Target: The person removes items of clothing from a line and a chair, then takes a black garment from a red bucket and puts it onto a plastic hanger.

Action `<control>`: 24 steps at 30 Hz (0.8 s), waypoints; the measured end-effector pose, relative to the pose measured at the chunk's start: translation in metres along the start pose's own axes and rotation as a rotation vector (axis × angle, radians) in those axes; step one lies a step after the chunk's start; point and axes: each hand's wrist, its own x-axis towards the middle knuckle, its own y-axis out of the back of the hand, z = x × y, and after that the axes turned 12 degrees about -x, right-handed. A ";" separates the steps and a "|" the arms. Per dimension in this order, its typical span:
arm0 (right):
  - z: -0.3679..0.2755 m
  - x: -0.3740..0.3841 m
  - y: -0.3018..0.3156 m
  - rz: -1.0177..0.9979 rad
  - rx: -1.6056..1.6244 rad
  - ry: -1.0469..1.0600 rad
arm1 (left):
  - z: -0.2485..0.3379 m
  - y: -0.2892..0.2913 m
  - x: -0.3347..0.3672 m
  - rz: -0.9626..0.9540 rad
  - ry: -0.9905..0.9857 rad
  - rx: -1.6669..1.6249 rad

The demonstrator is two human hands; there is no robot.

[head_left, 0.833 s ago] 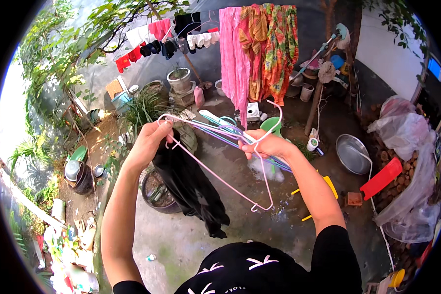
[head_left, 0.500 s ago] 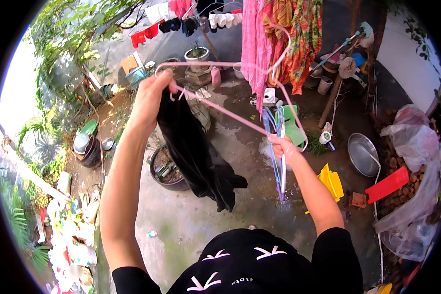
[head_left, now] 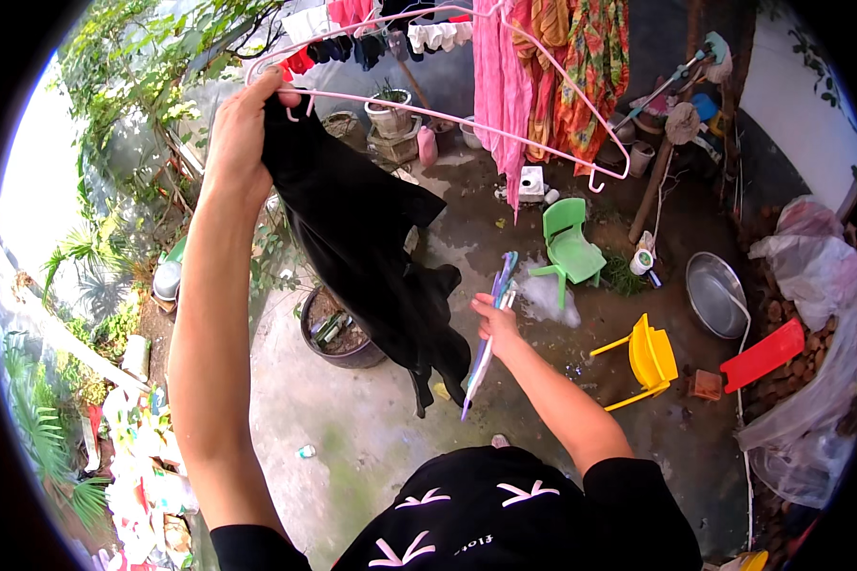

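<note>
My left hand (head_left: 241,128), raised at the upper left, is closed on one end of a pink clothes hanger (head_left: 448,123). From that same end hangs a black garment (head_left: 357,238), pinched at its top and drooping in folds; its exact kind is hard to make out. The hanger's other end sticks out freely to the right, in front of the hanging scarves. Lower down, near the middle, my right hand (head_left: 497,324) grips a bundle of thin purple, white and blue hangers (head_left: 480,369). The garment's lower end hangs beside this bundle.
Pink and patterned scarves (head_left: 586,86) hang ahead, with small laundry (head_left: 438,36) on a line behind. A green chair (head_left: 569,238), a yellow chair (head_left: 649,354) and a metal basin (head_left: 715,295) stand to the right. A round planter (head_left: 357,357) sits below the garment.
My left hand has moved up and left with the garment and pink hanger. My right hand has let go of the pink hanger and dropped lower left, keeping the bundle.
</note>
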 end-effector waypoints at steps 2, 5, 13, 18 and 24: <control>-0.003 0.008 -0.015 -0.050 0.016 -0.052 | 0.005 0.003 -0.001 -0.006 -0.005 -0.024; -0.011 0.018 -0.043 -0.093 -0.037 -0.148 | 0.008 0.006 -0.005 0.026 -0.012 -0.030; -0.010 0.044 -0.050 -0.166 0.151 -0.129 | -0.002 0.056 -0.040 0.122 -0.100 -0.008; -0.073 0.037 -0.020 -0.259 0.236 0.091 | -0.024 0.101 -0.071 0.296 -0.049 0.031; -0.128 0.000 -0.032 -0.210 0.112 0.206 | -0.065 0.119 -0.092 0.355 -0.078 0.075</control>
